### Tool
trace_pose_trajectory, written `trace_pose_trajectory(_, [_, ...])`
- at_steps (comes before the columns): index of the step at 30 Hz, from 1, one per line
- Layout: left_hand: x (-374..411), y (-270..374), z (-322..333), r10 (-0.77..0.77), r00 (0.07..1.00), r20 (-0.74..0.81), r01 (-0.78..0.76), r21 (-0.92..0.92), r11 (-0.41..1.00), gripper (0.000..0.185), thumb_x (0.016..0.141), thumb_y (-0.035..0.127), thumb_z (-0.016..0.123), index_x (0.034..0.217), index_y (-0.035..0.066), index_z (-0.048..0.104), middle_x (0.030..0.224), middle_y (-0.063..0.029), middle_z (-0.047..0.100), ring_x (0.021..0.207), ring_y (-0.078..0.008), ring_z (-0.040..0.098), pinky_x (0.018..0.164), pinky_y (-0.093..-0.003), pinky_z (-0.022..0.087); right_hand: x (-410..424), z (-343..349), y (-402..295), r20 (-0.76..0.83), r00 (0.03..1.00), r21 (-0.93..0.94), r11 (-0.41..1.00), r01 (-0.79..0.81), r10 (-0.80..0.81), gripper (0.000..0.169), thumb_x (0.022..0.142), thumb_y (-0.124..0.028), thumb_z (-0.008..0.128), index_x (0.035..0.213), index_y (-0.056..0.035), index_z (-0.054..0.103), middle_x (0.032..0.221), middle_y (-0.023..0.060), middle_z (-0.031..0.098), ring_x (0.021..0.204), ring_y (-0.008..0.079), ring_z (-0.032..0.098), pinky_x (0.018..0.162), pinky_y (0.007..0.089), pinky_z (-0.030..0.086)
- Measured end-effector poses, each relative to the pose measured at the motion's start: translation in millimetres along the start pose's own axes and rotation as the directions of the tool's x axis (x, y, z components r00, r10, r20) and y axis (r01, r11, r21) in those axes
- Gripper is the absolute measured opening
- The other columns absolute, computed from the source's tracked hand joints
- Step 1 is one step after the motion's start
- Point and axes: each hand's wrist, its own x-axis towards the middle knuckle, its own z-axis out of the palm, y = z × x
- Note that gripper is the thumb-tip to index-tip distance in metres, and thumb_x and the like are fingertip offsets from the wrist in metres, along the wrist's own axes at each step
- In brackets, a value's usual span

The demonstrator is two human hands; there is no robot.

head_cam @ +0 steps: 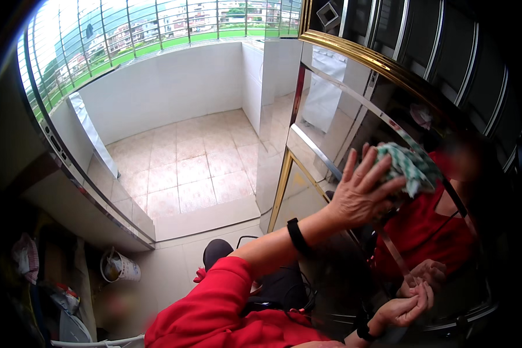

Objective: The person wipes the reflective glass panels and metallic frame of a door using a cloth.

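A crumpled green-and-white cloth [406, 169] lies under the spread fingers of my left hand [363, 187], against a dark, glossy glass door panel [343, 269]. Metal trim strips [315, 145] cross this panel. Lower down, my right hand [404, 304] has its fingertips bunched together at the same glossy surface, meeting their reflection; whether anything small is between them cannot be seen. Each wrist wears a black band. The red top and a second pair of fingers in the panel are reflections.
A doorway opens onto a tiled balcony floor [191, 169] behind a raised sill [209, 217]. Barred windows [156, 26] stand beyond. To the left are a white bucket [124, 267] with contents and cluttered shelving [69, 300]. Gold-framed edging [352, 45] borders the door.
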Motion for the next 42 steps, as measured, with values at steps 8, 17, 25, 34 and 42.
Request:
trace_pose_trajectory(8, [12.7, -135.3, -21.4, -0.487, 0.869, -0.085, 0.486, -0.033, 0.873, 0.061, 0.105, 0.038, 0.043, 0.156, 0.008, 0.029, 0.161, -0.0265, 0.021, 0.151, -0.0443, 0.014, 0.123, -0.0530, 0.009, 26.9, -22.4, 12.6, -0.218, 0.975, -0.149, 0.989, 0.018, -0.050, 0.043, 0.107, -0.029, 0.047, 0.080, 0.0017, 0.060, 0.081, 0.0123, 0.060, 0.066, 0.0222, 0.058, 0.062, 0.0330, 0.050])
trace_pose_trajectory(17, [30.7, -122.6, -15.4, -0.549, 0.821, -0.153, 0.504, -0.257, 0.825, 0.066, 0.106, 0.043, 0.039, 0.156, 0.003, 0.025, 0.156, -0.0294, 0.024, 0.148, -0.0461, 0.018, 0.121, -0.0478, 0.020, 2.7, -57.0, 32.7, -0.001, 0.990, -0.341, 0.931, 0.130, -0.139, 0.025, 0.102, 0.001, 0.040, 0.097, 0.0090, 0.063, 0.096, 0.0174, 0.064, 0.088, 0.0270, 0.065, 0.081, 0.0353, 0.057])
trace_pose_trajectory(25, [24.8, 15.7, -1.6, -0.010, 0.996, 0.084, 0.031, -0.259, 0.965, 0.065, 0.103, 0.057, 0.037, 0.150, 0.012, 0.041, 0.161, -0.0220, 0.023, 0.150, -0.0528, 0.009, 0.121, -0.0619, 0.013, 11.0, -43.8, 14.8, 0.003, 0.997, -0.429, 0.900, 0.070, -0.076, 0.023, 0.099, 0.003, 0.041, 0.093, 0.0071, 0.063, 0.092, 0.0169, 0.063, 0.084, 0.0291, 0.064, 0.080, 0.0382, 0.054])
trace_pose_trajectory(34, [38.5, 65.0, 21.7, 0.545, 0.823, -0.159, -0.568, -0.218, 0.794, 0.043, 0.096, 0.045, 0.052, 0.136, 0.029, 0.060, 0.155, 0.0005, 0.041, 0.151, -0.0348, 0.021, 0.121, -0.0621, 0.017, 15.4, -42.3, 8.8, 0.028, 0.996, -0.452, 0.887, 0.093, -0.090, 0.022, 0.101, -0.001, 0.043, 0.093, 0.0064, 0.062, 0.091, 0.0163, 0.063, 0.082, 0.0296, 0.063, 0.078, 0.0391, 0.054])
trace_pose_trajectory(42, [47.7, -23.7, 3.1, 0.120, 0.967, -0.226, -0.105, 0.078, 0.991, 0.046, 0.087, 0.033, 0.067, 0.132, 0.022, 0.060, 0.149, -0.0088, 0.048, 0.146, -0.0375, 0.031, 0.119, -0.0565, 0.019, 15.3, -40.8, 15.1, 0.017, 0.991, -0.427, 0.896, 0.126, -0.131, 0.021, 0.098, 0.002, 0.044, 0.093, 0.0058, 0.063, 0.092, 0.0156, 0.064, 0.080, 0.0274, 0.063, 0.074, 0.0365, 0.054])
